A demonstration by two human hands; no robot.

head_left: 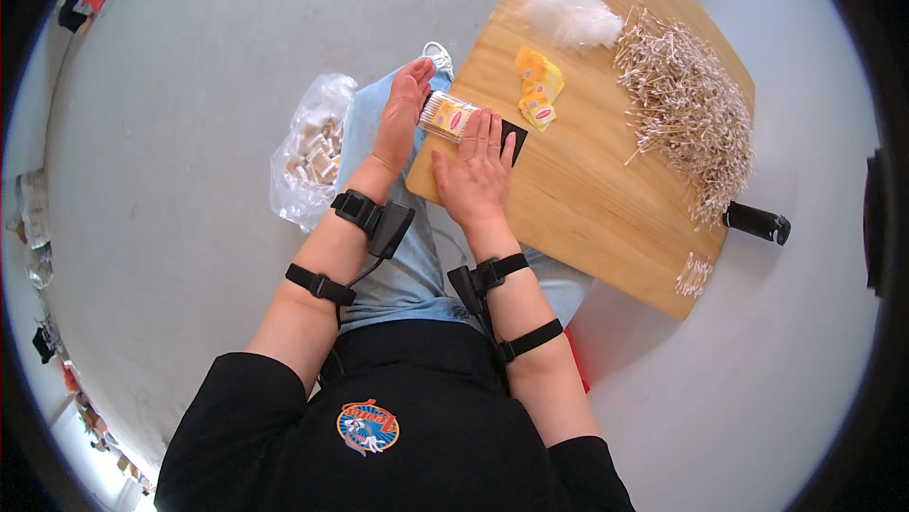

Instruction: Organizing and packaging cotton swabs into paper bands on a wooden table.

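Cotton-swab pack (pixel 449 116) at the left edge of the table (pixel 578 199): right hand (pixel 478 169) flat across it, left hand (pixel 405 112) straight-fingered, perhaps touching its end, neither clasping!

Around its middle, a wooden tabletop (pixel 606 214) is carrying a heap of cotton swabs (pixel 688 109) toward two o'clock and clear plastic film (pixel 571 12) at twelve. Yellow cards (pixel 538 86) are lying near eleven, a black piece (pixel 512 142) at nine, loose swabs (pixel 693 275) at five.
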